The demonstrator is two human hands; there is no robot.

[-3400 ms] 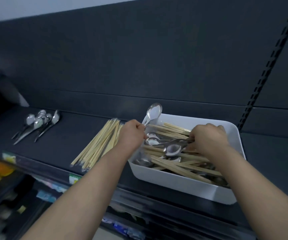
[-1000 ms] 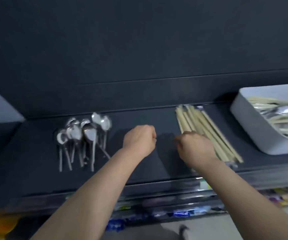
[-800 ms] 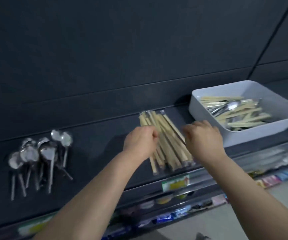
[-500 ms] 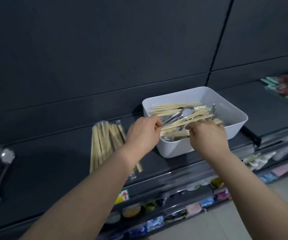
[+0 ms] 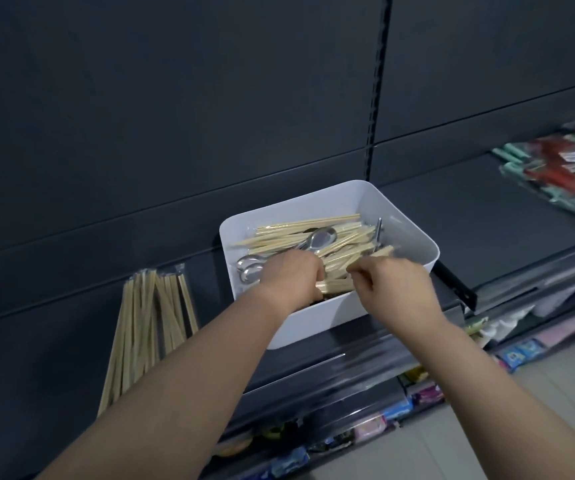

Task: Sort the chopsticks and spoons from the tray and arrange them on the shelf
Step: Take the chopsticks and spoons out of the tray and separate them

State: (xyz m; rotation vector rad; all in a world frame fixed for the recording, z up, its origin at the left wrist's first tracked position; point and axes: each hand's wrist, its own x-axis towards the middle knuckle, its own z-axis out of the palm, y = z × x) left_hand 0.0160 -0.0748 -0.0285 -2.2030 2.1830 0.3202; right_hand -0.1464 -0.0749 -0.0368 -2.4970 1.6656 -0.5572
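Head view, starting at the lower left of the frame: the sorted chopsticks [image 5: 147, 327] lie as one fanned bundle on the dark shelf [image 5: 54, 358], their tips pointing toward the back panel, likely laid parallel so that more can be added alongside. Just right of them, at the centre of the frame, the left hand [image 5: 293, 278] reaches down into the white tray [image 5: 313, 317], its fingers curled over a few of the loose chopsticks [image 5: 299, 235], whose cut ends stick out beside the knuckles. The tray stands on the same shelf, near its front edge and close to the bundle, which keeps each transfer short. Inside, pale sticks lie crisscrossed over metal spoons [image 5: 320, 237], so the two kinds have to be teased apart, and plenty of both are left. The right hand [image 5: 393, 285], just beside the left and over the tray's near right corner, pinches stick ends between thumb and forefinger, probably to gather them into an even bunch. Behind the tray a slotted upright [image 5: 377, 81] divides the matte dark back panels. At the upper right, red and teal packaged goods [image 5: 556, 171] lie on the next shelf bay. Below, lower shelves hold colourful packets [image 5: 396, 414], and pale floor [image 5: 538, 393] shows at the lower right.
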